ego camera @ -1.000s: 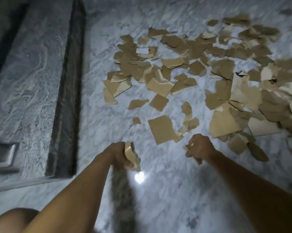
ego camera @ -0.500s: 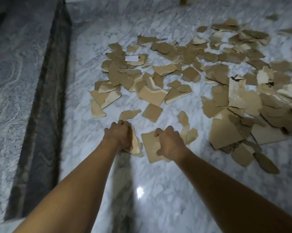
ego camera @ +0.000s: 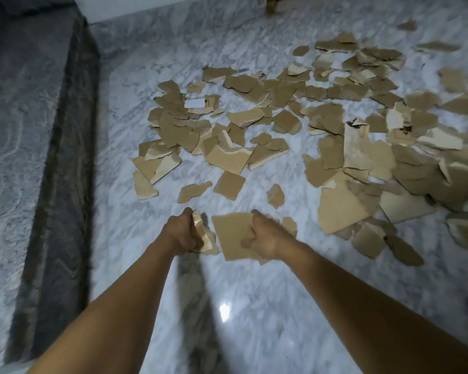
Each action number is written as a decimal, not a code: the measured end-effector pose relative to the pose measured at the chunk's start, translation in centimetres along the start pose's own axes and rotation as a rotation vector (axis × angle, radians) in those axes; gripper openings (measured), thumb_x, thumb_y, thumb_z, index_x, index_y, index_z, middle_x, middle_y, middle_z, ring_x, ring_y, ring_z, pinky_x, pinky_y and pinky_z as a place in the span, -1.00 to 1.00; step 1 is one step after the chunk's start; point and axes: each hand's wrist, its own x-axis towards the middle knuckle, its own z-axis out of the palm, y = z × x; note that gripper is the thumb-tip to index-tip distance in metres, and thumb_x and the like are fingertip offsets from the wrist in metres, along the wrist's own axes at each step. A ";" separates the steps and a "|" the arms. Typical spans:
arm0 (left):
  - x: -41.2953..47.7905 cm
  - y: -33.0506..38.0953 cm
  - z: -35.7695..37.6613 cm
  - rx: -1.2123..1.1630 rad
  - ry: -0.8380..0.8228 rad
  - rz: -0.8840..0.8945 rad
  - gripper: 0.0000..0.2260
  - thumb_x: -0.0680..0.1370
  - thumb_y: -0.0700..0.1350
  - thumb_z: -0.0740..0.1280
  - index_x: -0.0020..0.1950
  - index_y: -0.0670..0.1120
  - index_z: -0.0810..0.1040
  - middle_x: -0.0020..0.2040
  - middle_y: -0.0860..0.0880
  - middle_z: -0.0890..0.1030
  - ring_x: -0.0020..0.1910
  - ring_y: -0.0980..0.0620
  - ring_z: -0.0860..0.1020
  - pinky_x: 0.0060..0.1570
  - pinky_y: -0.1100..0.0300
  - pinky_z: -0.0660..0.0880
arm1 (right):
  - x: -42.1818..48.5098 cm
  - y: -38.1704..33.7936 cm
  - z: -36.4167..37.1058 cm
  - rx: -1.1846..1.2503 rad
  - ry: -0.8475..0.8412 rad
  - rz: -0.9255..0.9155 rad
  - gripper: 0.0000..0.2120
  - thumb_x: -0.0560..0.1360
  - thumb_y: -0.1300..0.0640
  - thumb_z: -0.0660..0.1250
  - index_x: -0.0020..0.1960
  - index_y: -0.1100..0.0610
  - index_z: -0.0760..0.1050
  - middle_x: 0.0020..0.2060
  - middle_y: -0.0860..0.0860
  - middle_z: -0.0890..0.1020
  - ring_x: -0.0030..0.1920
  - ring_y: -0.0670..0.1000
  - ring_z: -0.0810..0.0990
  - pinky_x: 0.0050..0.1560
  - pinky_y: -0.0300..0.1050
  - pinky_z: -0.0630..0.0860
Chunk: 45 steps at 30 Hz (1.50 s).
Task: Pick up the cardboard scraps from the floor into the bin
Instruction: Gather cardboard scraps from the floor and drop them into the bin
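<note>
The white marble floor (ego camera: 254,306) spreads across the room with a dark grey stone step (ego camera: 52,184) along the left side, and a wide heap of torn cardboard scraps (ego camera: 321,125) covers the far and right part of the floor, many pieces overlapping. Nearer to the person, both bare arms reach forward and low: the right hand (ego camera: 267,238) is closed around the edge of a large flat piece (ego camera: 232,236), and the left hand (ego camera: 181,233), just beside it but apart, is clenched on a small bundle of scraps (ego camera: 204,238) held upright.
</note>
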 end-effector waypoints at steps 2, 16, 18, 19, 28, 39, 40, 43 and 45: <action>-0.7 0.2 -0.2 -0.055 0.014 -0.014 -0.52 0.29 -0.06 0.55 0.12 -0.05 0.45 0.01 -0.07 0.57 0.01 -0.11 0.54 -0.14 0.18 0.45 | -0.4 0.8 -1.9 0.167 0.101 -0.005 -0.49 0.46 -0.05 0.46 0.24 0.03 0.27 0.09 0.01 0.56 0.10 0.12 0.59 0.11 0.11 0.58; -3.2 11.5 3.0 0.024 -0.390 0.235 -0.52 0.18 0.06 0.62 0.03 -0.04 0.62 0.01 0.03 0.65 0.00 0.01 0.62 0.00 0.12 0.58 | -4.9 11.0 -14.2 -0.066 -0.105 0.272 -0.37 0.24 -0.14 0.56 0.19 0.10 0.44 0.13 0.01 0.58 0.13 0.08 0.56 0.23 0.06 0.53; -3.5 12.6 5.4 0.112 -0.272 0.277 -0.47 0.19 0.03 0.62 0.08 -0.09 0.56 0.10 -0.02 0.52 0.04 -0.06 0.53 0.01 0.12 0.53 | -4.3 10.5 -12.8 -0.041 -0.122 0.209 -0.38 0.23 -0.11 0.54 0.22 0.05 0.47 0.13 0.00 0.61 0.10 0.06 0.59 0.16 0.07 0.58; -3.8 13.1 6.2 0.173 -0.209 0.296 -0.48 0.22 0.01 0.59 0.10 -0.10 0.54 0.12 -0.04 0.47 0.05 -0.09 0.51 0.01 0.13 0.52 | -3.9 9.8 -12.0 -0.052 -0.126 0.161 -0.40 0.24 -0.09 0.53 0.22 0.05 0.47 0.14 0.01 0.60 0.10 0.06 0.60 0.12 0.07 0.61; -3.4 11.8 8.4 0.005 -0.160 0.165 -0.59 0.30 -0.04 0.44 0.11 0.07 0.45 0.03 -0.02 0.60 -0.01 -0.07 0.56 -0.17 0.19 0.44 | -1.0 8.8 -7.7 -0.300 -0.064 -0.050 -0.26 0.26 -0.14 0.57 0.33 0.03 0.36 0.21 0.03 0.56 0.24 0.13 0.51 0.19 0.03 0.53; -4.5 11.8 8.4 -0.115 -0.171 0.037 -0.40 0.25 0.08 0.49 0.23 0.02 0.39 0.07 -0.04 0.57 0.00 -0.06 0.57 -0.10 0.14 0.55 | -3.0 6.8 -6.7 -0.191 -0.111 -0.069 -0.26 0.56 0.20 0.32 0.61 -0.06 0.02 0.44 0.04 0.42 0.37 0.14 0.45 0.22 -0.11 0.48; -4.7 11.9 8.2 -0.122 -0.174 0.045 -0.41 0.25 0.08 0.50 0.22 0.00 0.40 0.08 -0.03 0.57 0.01 -0.05 0.57 -0.08 0.13 0.55 | -3.3 6.9 -7.0 -0.179 -0.119 -0.076 -0.26 0.56 0.19 0.32 0.60 -0.08 0.03 0.43 0.04 0.44 0.34 0.14 0.48 0.15 -0.13 0.50; -4.2 12.6 7.0 -0.204 -0.230 0.047 -0.63 0.35 -0.02 0.46 0.10 -0.09 0.51 0.05 -0.04 0.63 0.02 -0.11 0.62 -0.01 0.04 0.59 | -4.1 8.7 -9.6 -0.118 -0.168 0.019 -0.31 0.51 0.13 0.39 0.53 -0.19 0.17 0.31 0.06 0.53 0.18 0.18 0.56 0.01 -0.06 0.60; -4.1 14.0 5.2 -0.276 -0.209 0.031 -0.79 0.40 -0.05 0.43 -0.03 -0.11 0.58 -0.07 -0.03 0.67 -0.06 -0.08 0.67 -0.06 0.09 0.60 | -4.7 10.0 -12.6 -0.059 -0.112 0.087 -0.49 0.42 0.09 0.46 0.29 -0.17 0.37 0.15 0.04 0.61 0.05 0.14 0.61 -0.07 0.07 0.67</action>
